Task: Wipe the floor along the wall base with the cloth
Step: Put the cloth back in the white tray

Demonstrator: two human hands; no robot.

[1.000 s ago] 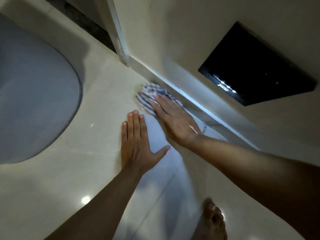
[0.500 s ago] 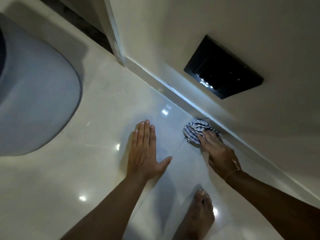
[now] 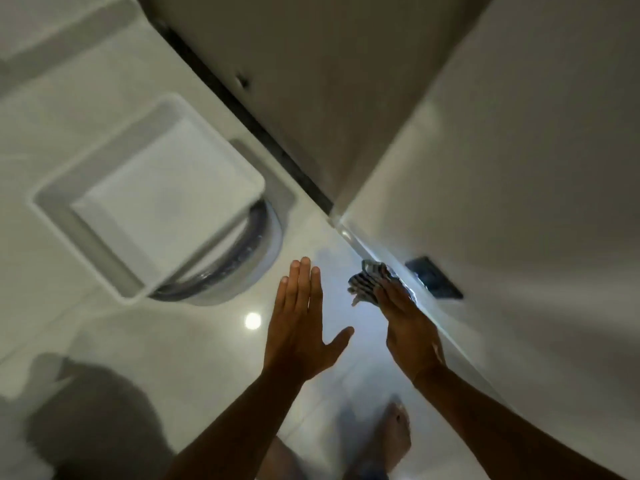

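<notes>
A: Status? 
B: Right hand (image 3: 407, 327) presses flat on striped cloth (image 3: 367, 280) at the wall base (image 3: 446, 318). Left hand (image 3: 299, 327) splayed, empty, on floor (image 3: 173, 341).
A: Remaining?
B: Mid-wipe, I judge; stretch toward corner unwiped.

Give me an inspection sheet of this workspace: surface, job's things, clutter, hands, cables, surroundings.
Surface: glossy pale floor, with a round light reflection.
Job's things: striped cloth bunched on the floor at the wall base.
Clutter: white square tub over a round grey base, left of the hands.
Hands: left hand flat and open, fingers spread, holding nothing; right hand pressing on the cloth.
Cables: nothing seen.
Surroundings: pale wall with a black panel low on it; dark strip along the far wall; a bare foot at the bottom edge.
</notes>
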